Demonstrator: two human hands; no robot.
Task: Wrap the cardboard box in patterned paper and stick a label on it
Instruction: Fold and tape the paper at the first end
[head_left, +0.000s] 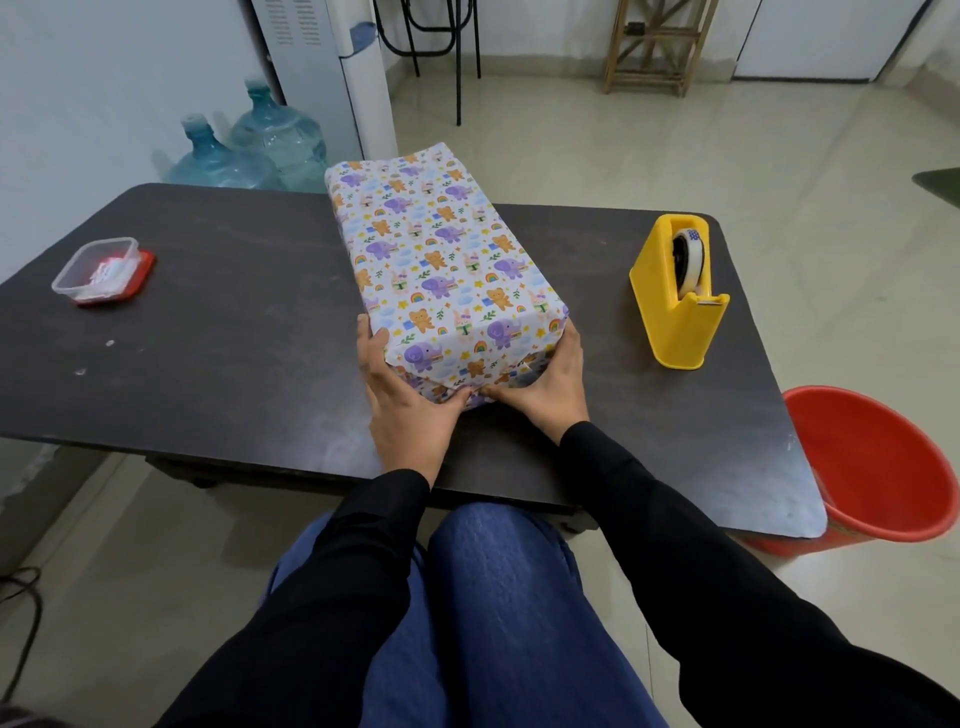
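Plastic tub (101, 273): clear, set on a red lid at the far left of the table (234, 338), well apart from your hands; whether the white and red bits inside are labels is too small to tell
Left hand (405, 395): at the near left corner of the box, thumb up the left side, fingers laid together along the near end face, pressing the folded paper low down
Cardboard box (441, 260): mid-table, hidden under the patterned paper (457, 228) on every face you can see; its long axis runs near to far, so the end being closed faces you
Right hand (545, 384): at the near right corner, thumb on the right side, fingers together and flat on the end face; the fingertips of your two hands almost meet at the middle of the flap
Tape dispenser (675, 296): yellow, upright, right of the box and nearer your right hand, cutter end towards you; judged from that, your right hand should fetch the tape while your left pins the flap
Bucket (878, 467): red, on the floor off the table's near right corner, out of play
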